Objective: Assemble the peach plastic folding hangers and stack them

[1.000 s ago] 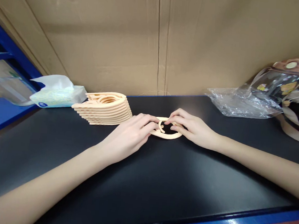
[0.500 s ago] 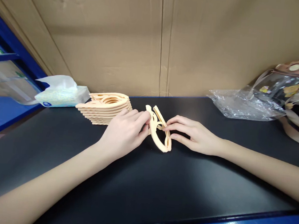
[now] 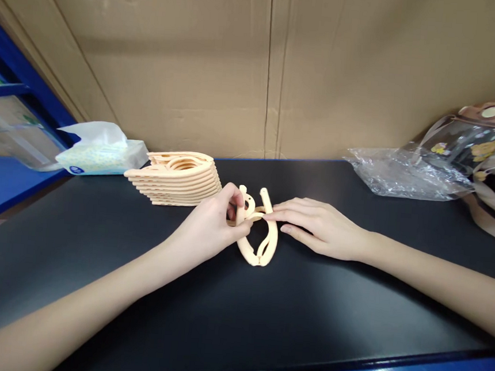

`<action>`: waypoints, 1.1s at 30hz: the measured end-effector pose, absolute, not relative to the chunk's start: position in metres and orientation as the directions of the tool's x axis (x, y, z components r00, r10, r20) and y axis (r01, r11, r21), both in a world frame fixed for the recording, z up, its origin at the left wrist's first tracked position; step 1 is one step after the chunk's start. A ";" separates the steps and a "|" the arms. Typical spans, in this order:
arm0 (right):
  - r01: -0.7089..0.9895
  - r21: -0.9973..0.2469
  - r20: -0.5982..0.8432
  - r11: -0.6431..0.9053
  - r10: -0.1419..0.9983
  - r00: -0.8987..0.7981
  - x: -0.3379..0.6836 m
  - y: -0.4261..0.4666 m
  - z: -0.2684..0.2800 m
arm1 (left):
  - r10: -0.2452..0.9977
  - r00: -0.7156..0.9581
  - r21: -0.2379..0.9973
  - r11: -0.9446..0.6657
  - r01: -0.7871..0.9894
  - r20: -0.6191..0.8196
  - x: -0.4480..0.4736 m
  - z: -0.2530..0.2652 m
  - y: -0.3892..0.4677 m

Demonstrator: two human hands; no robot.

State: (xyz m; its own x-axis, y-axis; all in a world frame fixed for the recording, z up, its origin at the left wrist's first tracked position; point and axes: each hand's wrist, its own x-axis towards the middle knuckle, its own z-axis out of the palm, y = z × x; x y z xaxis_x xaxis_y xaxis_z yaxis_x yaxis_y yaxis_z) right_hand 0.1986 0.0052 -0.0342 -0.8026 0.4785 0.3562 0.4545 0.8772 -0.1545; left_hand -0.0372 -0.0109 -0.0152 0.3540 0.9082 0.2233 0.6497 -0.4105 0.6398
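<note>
A cream folding plastic hanger (image 3: pixel 271 239) lies partly folded on the black tabletop, its two arms meeting at the near end. My left hand (image 3: pixel 219 215) pinches its left arm between thumb and fingers, hiding part of it. On the other side, my right hand (image 3: pixel 313 223) has its fingers stretched out, with the fingertips touching the right arm of the hanger. Just left of and behind my left hand stands a neat stack of matching folded hangers (image 3: pixel 174 182).
A tissue pack (image 3: pixel 107 156) sits at the back left by a blue frame (image 3: pixel 41 110). Crumpled clear plastic wrap (image 3: pixel 404 176) and a transparent bag (image 3: pixel 468 138) with a brown top are at the back right. A cardboard wall (image 3: pixel 175 69) rises behind the table.
The hanger has tipped flatter onto the table and moved slightly nearer and left. My left thumb has shifted over its left arm; my right fingers lie flatter.
</note>
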 end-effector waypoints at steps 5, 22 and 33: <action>0.639 0.095 0.378 0.763 0.566 -0.732 0.197 0.006 -0.035 | 0.897 0.393 0.519 -0.438 0.734 0.201 -0.038 -0.014 -0.011; 0.838 0.133 0.370 0.529 0.758 -0.537 0.193 -0.001 -0.040 | 0.691 0.676 -0.063 -0.686 0.725 0.256 -0.048 -0.011 -0.005; 0.567 -0.461 0.217 0.683 0.707 -0.673 0.202 0.015 -0.031 | 0.635 0.739 -0.207 -0.710 0.673 0.224 -0.048 -0.008 -0.004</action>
State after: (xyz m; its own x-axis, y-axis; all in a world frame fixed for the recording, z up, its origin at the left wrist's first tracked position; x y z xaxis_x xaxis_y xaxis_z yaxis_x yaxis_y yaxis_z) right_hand 0.2024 0.0146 -0.0314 -0.6735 0.7066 0.2173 0.5675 0.6825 -0.4606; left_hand -0.0480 -0.0045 -0.0080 0.7391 0.6353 0.2239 0.6731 -0.7100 -0.2072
